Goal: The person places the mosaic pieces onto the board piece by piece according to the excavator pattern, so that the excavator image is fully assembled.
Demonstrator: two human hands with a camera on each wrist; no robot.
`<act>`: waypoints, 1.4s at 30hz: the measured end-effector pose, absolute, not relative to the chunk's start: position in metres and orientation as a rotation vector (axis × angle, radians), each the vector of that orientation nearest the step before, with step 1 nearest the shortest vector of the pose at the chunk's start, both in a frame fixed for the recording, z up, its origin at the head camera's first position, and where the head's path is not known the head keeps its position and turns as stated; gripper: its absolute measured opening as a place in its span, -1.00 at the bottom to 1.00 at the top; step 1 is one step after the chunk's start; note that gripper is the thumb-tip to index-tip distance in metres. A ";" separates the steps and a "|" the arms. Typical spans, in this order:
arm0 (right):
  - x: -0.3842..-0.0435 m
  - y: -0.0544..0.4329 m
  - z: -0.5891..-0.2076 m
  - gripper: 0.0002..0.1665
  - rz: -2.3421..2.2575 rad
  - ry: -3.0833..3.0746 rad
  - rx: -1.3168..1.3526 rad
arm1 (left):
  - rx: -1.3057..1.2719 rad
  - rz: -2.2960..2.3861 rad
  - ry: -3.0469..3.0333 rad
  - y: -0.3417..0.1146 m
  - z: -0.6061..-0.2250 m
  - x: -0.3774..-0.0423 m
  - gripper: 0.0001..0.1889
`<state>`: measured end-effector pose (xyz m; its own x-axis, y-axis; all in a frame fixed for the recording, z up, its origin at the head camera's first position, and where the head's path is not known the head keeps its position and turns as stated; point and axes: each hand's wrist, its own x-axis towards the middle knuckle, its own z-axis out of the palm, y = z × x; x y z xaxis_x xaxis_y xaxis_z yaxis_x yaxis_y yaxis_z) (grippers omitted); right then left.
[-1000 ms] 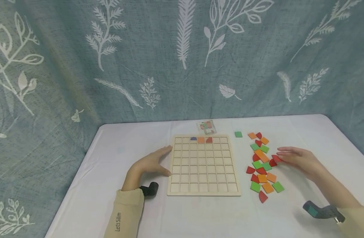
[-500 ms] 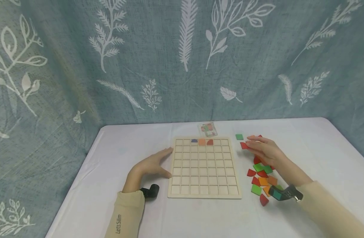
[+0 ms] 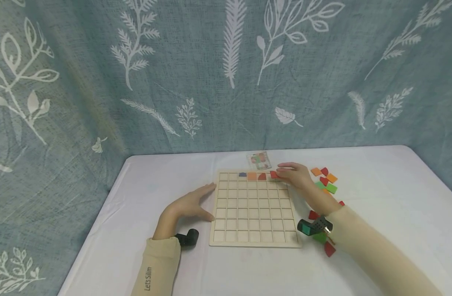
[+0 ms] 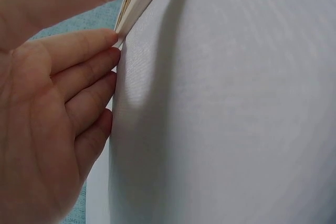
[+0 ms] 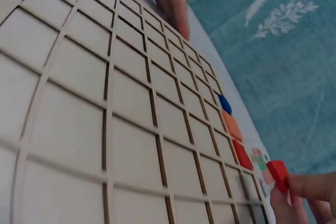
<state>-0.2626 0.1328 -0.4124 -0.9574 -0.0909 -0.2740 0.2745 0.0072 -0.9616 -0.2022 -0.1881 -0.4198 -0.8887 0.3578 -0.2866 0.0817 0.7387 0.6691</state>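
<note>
A wooden grid board (image 3: pixel 248 202) lies flat on the table, with a blue half-round tile (image 3: pixel 242 174), an orange square tile (image 3: pixel 252 176) and a red quarter-round tile (image 3: pixel 261 176) in its far row. My left hand (image 3: pixel 190 204) rests at the board's left edge, fingers fairly straight and thumb apart. Over the far right of the board, my right hand (image 3: pixel 296 176) pinches another red quarter-round tile (image 3: pixel 273 174). In the right wrist view this held tile (image 5: pixel 278 174) sits between thumb and fingertips, near the far row's cells.
A clear card with a coloured pattern (image 3: pixel 259 160) lies behind the board. Loose red, orange and green tiles, such as a green one (image 3: pixel 332 188), spread along the board's right side, partly hidden under my right forearm. A patterned curtain (image 3: pixel 211 82) hangs behind the table.
My right hand has carried the red quarter-round tile leftward from the loose tiles to above the board's far row. My left hand stays at the board's edge.
</note>
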 end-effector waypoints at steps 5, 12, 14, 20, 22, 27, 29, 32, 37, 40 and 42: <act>-0.270 0.119 -0.419 -0.62 -1.959 2.205 0.220 | 0.348 0.949 2.542 -0.189 -0.421 -0.201 0.07; -0.273 0.113 -0.424 -0.70 -1.749 2.441 0.264 | 0.373 0.943 2.542 -0.189 -0.418 -0.200 0.06; -0.273 0.112 -0.424 -0.71 -1.717 2.481 0.256 | 0.376 0.947 2.539 -0.189 -0.417 -0.200 0.05; -0.270 0.110 -0.423 -0.75 -1.670 2.560 0.248 | 0.375 0.944 2.537 -0.189 -0.418 -0.200 0.05; -0.270 0.111 -0.423 -0.76 -1.646 2.588 0.218 | 0.374 0.941 2.540 -0.189 -0.418 -0.201 0.05; -0.269 0.112 -0.423 -0.75 -1.541 2.674 0.084 | 0.373 0.946 2.537 -0.189 -0.419 -0.201 0.06; -0.269 0.112 -0.423 -0.74 -1.481 2.718 0.024 | 0.375 0.947 2.533 -0.189 -0.419 -0.201 0.06; -0.269 0.112 -0.424 -0.72 -1.386 2.797 -0.083 | 0.378 0.943 2.532 -0.188 -0.418 -0.201 0.06; -0.269 0.111 -0.422 -0.75 -1.221 2.926 -0.262 | 0.379 0.936 2.537 -0.188 -0.418 -0.201 0.06; -0.269 0.109 -0.421 -0.77 -1.168 2.956 -0.304 | 0.377 0.934 2.540 -0.188 -0.418 -0.201 0.06; -0.269 0.108 -0.421 -0.78 -1.154 2.970 -0.316 | 0.377 0.933 2.542 -0.188 -0.418 -0.202 0.06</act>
